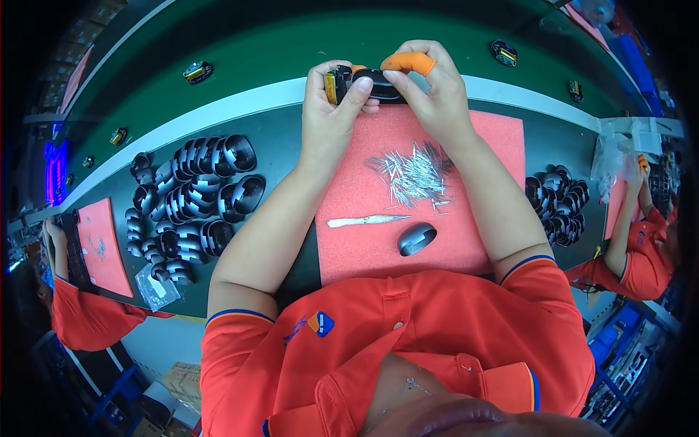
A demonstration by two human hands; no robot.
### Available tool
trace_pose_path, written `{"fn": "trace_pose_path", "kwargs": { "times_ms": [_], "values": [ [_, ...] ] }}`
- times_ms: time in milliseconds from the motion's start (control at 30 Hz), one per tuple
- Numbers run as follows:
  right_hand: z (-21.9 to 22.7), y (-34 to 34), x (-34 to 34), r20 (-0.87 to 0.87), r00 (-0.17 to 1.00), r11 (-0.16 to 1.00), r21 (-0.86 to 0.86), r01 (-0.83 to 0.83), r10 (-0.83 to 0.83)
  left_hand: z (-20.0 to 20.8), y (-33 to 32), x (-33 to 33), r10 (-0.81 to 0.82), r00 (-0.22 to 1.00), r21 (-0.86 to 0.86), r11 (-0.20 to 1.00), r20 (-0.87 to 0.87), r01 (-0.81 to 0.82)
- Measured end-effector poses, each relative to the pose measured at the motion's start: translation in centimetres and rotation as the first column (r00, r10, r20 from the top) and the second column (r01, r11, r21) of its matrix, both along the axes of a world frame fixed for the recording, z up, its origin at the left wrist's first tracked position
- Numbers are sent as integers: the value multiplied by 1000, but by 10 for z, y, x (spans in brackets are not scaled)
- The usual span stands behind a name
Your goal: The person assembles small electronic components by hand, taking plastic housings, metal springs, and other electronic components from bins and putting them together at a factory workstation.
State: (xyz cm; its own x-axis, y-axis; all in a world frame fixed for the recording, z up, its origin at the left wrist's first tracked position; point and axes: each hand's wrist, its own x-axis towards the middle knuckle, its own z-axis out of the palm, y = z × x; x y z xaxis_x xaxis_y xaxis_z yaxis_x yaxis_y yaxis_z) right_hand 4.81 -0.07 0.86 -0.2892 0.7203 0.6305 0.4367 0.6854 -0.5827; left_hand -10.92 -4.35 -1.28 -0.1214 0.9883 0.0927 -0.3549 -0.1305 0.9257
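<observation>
Over the far edge of the pink foam mat (349,258), both hands hold a small black casing (384,86). My left hand (329,109) is closed around its left end, thumb on top, with a black part bearing a yellow block (330,87) between its fingers. My right hand (443,95) pinches the right end between thumb and index finger, which wears an orange finger cot. Below the hands lies a pile of thin silvery pins (415,175). Nearer to me are a slim pointed tool with a whitish handle (364,221) and a single curved black shell (416,239).
Rows of black shells (193,189) stand on the left, and more black shells (559,204) on the right. Beyond a pale rail (269,95), a green belt (291,44) carries several small assemblies (504,52). Co-workers in red sit at either side. Clear bags (156,288) lie nearby.
</observation>
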Motion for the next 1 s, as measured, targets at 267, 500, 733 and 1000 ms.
{"fn": "trace_pose_path", "kwargs": {
  "times_ms": [267,500,733,1000],
  "values": [
    [-1,-2,-2,-25,999,999,-14,-29,28,0,-2,0,-30,999,-10,999,-20,30],
    [-1,-1,-1,-24,1000,1000,-3,2,-2,-1,-1,1,2,1000,8,1000,26,-2],
    [-1,-1,-1,-19,1000,1000,-12,-2,1,-1,-1,0,-4,1000,-11,1000,10,4],
    [-1,-1,0,-11,1000,999,-34,-15,15,0,-3,0,-1,1000,-15,1000,-4,1]
  ]
}}
